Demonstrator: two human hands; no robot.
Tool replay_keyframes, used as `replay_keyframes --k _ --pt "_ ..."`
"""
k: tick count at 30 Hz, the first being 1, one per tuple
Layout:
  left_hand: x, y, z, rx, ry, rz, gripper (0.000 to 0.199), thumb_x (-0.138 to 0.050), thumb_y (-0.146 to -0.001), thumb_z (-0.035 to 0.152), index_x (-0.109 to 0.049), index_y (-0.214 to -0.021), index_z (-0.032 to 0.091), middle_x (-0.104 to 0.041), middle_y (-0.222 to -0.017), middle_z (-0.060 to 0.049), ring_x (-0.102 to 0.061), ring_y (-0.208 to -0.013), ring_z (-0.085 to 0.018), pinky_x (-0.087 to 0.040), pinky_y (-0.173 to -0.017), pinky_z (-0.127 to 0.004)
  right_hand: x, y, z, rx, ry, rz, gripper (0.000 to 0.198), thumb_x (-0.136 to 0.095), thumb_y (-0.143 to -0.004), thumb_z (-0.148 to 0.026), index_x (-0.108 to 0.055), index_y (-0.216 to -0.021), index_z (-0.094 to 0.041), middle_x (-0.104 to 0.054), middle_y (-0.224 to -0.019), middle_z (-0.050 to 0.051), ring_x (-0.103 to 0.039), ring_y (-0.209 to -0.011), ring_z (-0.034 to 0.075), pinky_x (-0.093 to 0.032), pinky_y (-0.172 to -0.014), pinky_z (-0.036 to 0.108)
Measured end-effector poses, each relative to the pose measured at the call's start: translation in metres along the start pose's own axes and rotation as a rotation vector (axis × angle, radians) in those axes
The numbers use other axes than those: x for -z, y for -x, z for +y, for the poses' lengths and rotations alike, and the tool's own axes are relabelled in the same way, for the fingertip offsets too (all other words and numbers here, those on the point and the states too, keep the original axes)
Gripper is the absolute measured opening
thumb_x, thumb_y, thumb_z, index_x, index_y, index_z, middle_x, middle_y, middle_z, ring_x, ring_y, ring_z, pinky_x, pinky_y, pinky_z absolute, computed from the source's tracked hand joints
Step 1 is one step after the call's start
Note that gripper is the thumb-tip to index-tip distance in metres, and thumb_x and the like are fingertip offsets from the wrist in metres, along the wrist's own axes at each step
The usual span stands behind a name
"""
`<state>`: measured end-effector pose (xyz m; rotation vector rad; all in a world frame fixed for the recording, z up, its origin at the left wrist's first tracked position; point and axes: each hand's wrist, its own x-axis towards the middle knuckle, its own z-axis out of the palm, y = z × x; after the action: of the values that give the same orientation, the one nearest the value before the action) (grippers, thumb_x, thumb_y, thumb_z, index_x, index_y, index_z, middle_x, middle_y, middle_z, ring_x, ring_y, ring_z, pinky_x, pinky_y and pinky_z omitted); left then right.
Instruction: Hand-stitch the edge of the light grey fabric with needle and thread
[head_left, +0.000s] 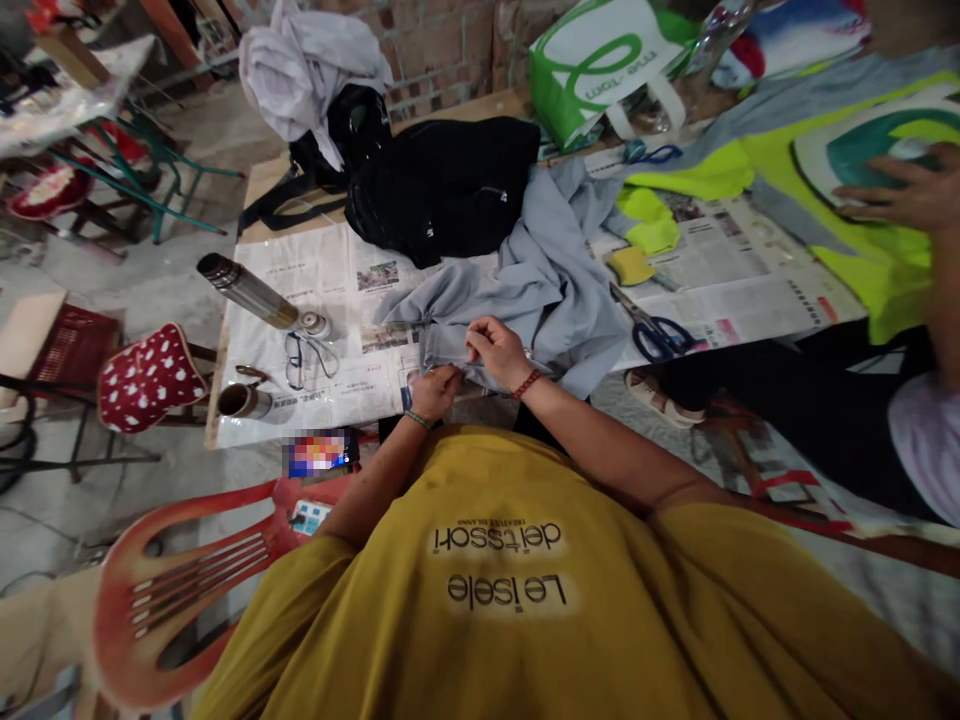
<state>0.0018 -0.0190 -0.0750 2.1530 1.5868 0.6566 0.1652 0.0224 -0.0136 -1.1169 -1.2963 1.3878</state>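
Observation:
A grey fabric garment (559,290) lies crumpled over the table's near edge in front of me. My left hand (436,393) is closed in a pinch on the garment's near left edge. Just right of it and slightly higher, my right hand (496,352) is raised over the cloth with fingers curled and thumb pressed to them. Whatever is between those right fingers, if anything, is too small to make out. Blue-handled scissors (661,335) rest beside the garment on the right, near a yellow piece (631,266).
Newspaper (337,395) covers the table. A thermos (251,290), glasses (300,360) and a cup (244,400) are on the left. A black bag (450,185) and green-white bag (600,75) stand behind. At right, another person's hand (911,190) holds an iron (840,150) on a grey-yellow garment.

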Motion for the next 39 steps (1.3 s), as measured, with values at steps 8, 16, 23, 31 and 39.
replay_keyframes --k 8,16,23,31,39 --pt "0.006 0.0 0.0 0.066 0.148 -0.016 0.015 -0.057 -0.091 0.026 -0.07 -0.088 0.02 -0.07 -0.081 -0.002 -0.064 -0.077 -0.015 -0.048 -0.076 -0.025 0.007 -0.006 -0.015 -0.292 -0.377 -0.232 0.023 -0.065 -0.087 -0.034 -0.046 -0.096 -0.024 -0.064 -0.07 -0.007 -0.068 -0.06 0.011 -0.05 -0.052 0.02" --pt "0.006 -0.002 -0.002 0.155 0.22 0.031 0.016 -0.058 -0.089 0.029 -0.071 -0.088 0.02 -0.072 -0.081 -0.002 -0.063 -0.075 -0.015 -0.047 -0.074 -0.025 0.03 -0.023 -0.026 0.009 -0.19 -0.062 0.018 -0.068 -0.084 -0.033 -0.057 -0.087 -0.019 -0.064 -0.072 -0.003 -0.069 -0.064 0.011 -0.053 -0.057 0.019" --pt "0.013 -0.001 -0.004 0.1 0.311 -0.05 0.018 -0.068 -0.082 0.032 -0.073 -0.092 0.019 -0.073 -0.089 -0.004 -0.066 -0.081 -0.017 -0.05 -0.078 -0.027 0.035 -0.023 -0.014 -0.021 -0.249 -0.021 0.019 -0.067 -0.085 -0.034 -0.057 -0.089 -0.018 -0.065 -0.074 -0.002 -0.068 -0.061 0.012 -0.054 -0.056 0.023" --pt "0.039 0.005 -0.009 0.054 0.253 -0.034 0.009 -0.069 -0.08 0.027 -0.073 -0.079 0.019 -0.071 -0.084 -0.006 -0.064 -0.087 -0.02 -0.05 -0.087 -0.03 0.044 -0.013 -0.018 0.0 -0.329 0.038 0.027 -0.071 -0.083 -0.041 -0.059 -0.095 -0.02 -0.065 -0.074 -0.004 -0.066 -0.058 0.01 -0.054 -0.058 0.024" --pt "0.034 0.006 -0.004 0.307 0.639 -0.027 0.025 -0.07 -0.076 0.04 -0.074 -0.084 0.016 -0.068 -0.075 -0.001 -0.059 -0.073 -0.015 -0.048 -0.073 -0.026 0.035 0.017 -0.02 0.041 -0.299 0.02 0.042 -0.07 -0.081 -0.056 -0.062 -0.105 -0.022 -0.059 -0.065 -0.007 -0.056 -0.047 0.008 -0.047 -0.049 0.022"
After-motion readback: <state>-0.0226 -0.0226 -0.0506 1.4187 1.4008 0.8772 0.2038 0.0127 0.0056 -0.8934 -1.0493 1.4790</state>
